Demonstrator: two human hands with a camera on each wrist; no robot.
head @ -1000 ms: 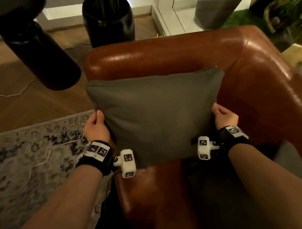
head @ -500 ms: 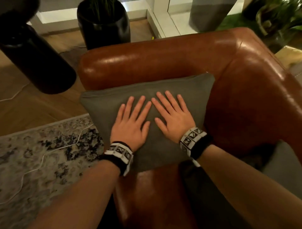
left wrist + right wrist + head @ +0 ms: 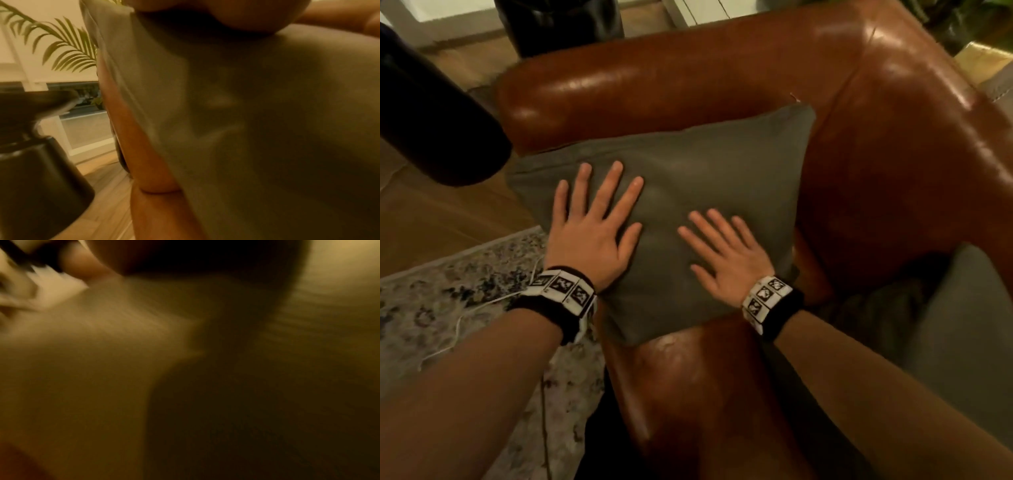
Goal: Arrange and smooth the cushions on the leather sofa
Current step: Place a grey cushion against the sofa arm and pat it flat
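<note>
A grey square cushion (image 3: 698, 178) leans in the corner of the brown leather sofa (image 3: 893, 144), against its armrest. My left hand (image 3: 595, 219) lies flat on the cushion's left half with fingers spread. My right hand (image 3: 726, 253) lies flat on the lower right part, fingers straight. Neither hand grips anything. In the left wrist view the grey cushion (image 3: 257, 121) fills the frame beside the sofa's leather (image 3: 148, 170), with my palm at the top. The right wrist view is dark and blurred; only cushion fabric (image 3: 102, 369) shows.
A second grey cushion (image 3: 969, 329) lies on the seat at the right. Two black planters (image 3: 438, 116) (image 3: 565, 24) stand on the wooden floor behind and left of the armrest. A patterned rug (image 3: 448, 294) with a white cable (image 3: 458, 329) lies at the left.
One second ago both hands held the cushion by its sides. They then moved flat onto its face together, and now they have spread apart, the left up-left, the right down-right.
</note>
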